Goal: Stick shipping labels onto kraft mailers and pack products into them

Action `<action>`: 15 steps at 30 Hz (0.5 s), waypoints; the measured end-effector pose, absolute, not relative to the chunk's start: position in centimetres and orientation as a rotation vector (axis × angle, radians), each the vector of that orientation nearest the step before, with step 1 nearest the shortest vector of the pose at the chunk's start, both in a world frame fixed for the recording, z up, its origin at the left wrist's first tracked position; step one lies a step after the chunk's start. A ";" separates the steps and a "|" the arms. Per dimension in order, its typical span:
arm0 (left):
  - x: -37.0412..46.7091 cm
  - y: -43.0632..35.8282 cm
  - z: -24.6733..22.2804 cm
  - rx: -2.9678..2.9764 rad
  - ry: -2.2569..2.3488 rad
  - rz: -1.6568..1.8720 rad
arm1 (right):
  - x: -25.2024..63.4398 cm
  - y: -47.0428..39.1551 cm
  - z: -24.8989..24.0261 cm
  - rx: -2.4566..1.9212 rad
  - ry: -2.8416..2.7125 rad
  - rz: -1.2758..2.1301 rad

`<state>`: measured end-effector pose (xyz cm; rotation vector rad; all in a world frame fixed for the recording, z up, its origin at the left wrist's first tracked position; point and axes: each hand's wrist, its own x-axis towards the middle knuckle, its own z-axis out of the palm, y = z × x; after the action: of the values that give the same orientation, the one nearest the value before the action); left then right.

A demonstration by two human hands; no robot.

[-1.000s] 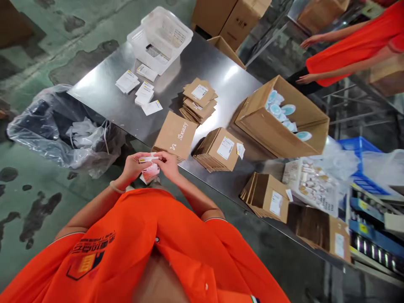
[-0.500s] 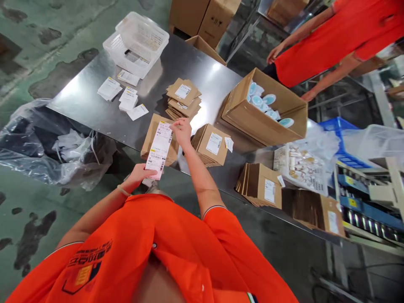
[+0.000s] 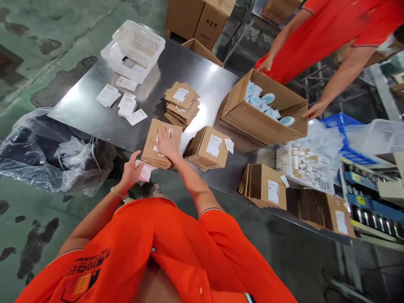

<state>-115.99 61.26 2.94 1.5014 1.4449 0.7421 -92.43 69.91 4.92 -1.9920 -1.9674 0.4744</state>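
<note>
My right hand [image 3: 166,143] lies with fingers spread on the top of a stack of flat cardboard boxes [image 3: 151,152] at the table's near edge. Part of a white label shows under its fingers. Just off that edge, my left hand [image 3: 131,170] grips a pinkish label strip [image 3: 145,171], which is folded or curled and partly hidden by the fingers. To the right stands another stack of folded cardboard [image 3: 205,147] with a printed label on its front. Behind, a looser pile of labelled cardboard [image 3: 183,103] rests on the table.
White label stacks [image 3: 126,104] lie near a white plastic basket [image 3: 132,50]. An open carton [image 3: 265,113] of blue-topped items stands right, a co-worker's hands [image 3: 315,110] at its sides. Farther right are more folded cardboard [image 3: 263,185] and a basket of small parts [image 3: 303,164].
My right hand has left the label strip and come down flat on the cardboard stack. My left hand has drawn the strip left, off the stack. The co-worker's hands have reached the carton.
</note>
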 end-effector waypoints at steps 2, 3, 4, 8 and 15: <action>-114.8 62.5 3.8 1.514 1.486 0.709 | -90.7 69.1 4.6 -2.117 -1.684 0.444; -114.2 62.8 4.0 1.512 1.490 0.688 | -89.5 68.2 4.3 -2.168 -1.524 0.421; -113.7 62.9 4.2 1.501 1.480 0.674 | -88.3 67.0 4.1 -2.195 -1.386 0.416; -112.5 61.9 4.4 1.415 1.342 0.665 | -84.8 61.6 2.7 -2.051 -1.069 0.713; -114.0 61.8 5.7 1.368 1.142 0.654 | -79.9 69.2 7.5 -1.747 -0.702 0.725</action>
<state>-114.05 61.77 5.74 1.3685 1.1423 0.6539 -79.95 69.21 7.45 -1.7468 -0.7018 0.7251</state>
